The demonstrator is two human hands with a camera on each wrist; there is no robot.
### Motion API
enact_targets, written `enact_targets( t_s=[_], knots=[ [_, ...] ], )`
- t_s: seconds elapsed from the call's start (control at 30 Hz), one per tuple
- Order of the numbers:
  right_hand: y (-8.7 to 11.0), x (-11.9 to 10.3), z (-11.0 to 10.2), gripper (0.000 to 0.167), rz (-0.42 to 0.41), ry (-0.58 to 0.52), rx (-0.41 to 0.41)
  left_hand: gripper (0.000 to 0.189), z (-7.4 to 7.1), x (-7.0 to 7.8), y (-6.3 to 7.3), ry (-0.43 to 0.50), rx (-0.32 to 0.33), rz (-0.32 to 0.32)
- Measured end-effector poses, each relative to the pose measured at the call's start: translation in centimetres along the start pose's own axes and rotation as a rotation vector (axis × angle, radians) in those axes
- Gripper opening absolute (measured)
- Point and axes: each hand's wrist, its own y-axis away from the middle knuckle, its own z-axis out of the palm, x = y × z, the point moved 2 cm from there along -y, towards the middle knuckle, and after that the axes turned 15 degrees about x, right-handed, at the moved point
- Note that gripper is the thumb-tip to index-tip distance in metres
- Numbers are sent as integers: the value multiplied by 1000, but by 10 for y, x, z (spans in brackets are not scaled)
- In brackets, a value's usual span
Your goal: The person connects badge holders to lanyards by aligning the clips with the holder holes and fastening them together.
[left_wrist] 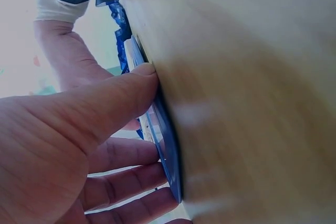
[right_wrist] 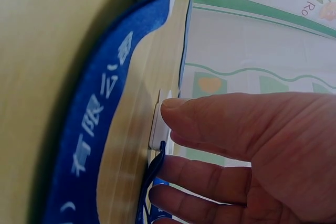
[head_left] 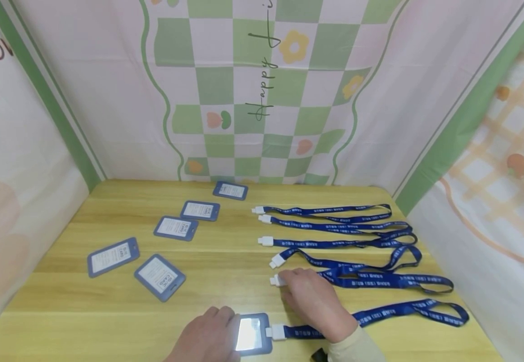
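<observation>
My left hand [head_left: 208,336] grips a blue ID card holder [head_left: 265,334] at the near edge of the table. In the left wrist view, its thumb lies on one edge of the card holder [left_wrist: 169,142] and the fingers on the opposite side. A white clip [head_left: 279,332] on a dark blue lanyard [head_left: 302,332] joins the holder's right end. Just beyond, my right hand [head_left: 311,296] pinches the white clip [head_left: 276,280] of another blue lanyard [head_left: 370,280]. The right wrist view has the thumb on that clip [right_wrist: 158,129], fingers beside the strap.
Several more blue card holders [head_left: 160,277] lie on the left half of the wooden table [head_left: 225,261]. Other blue lanyards [head_left: 334,226] are laid out in rows on the right, clips facing left. A patterned cloth [head_left: 248,85] hangs behind the table.
</observation>
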Motion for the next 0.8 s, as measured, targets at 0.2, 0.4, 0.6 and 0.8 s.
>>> enact_targets(
  t_s=[0.2, 0.4, 0.6, 0.8],
  knots=[
    [0, 0, 1, 33, -8, 4, 11, 46, 0, 0, 1, 3, 19, 8],
    [1, -1, 1, 31, -7, 14, 22, 46, 0, 0, 1, -1, 13, 1],
    [0, -1, 1, 30, -9, 3, 24, 47, 0, 0, 0, -5, 17, 0],
    [0, -1, 2, 27, -16, 5, 29, 46, 1, 1, 1, -8, 22, 2]
  ],
)
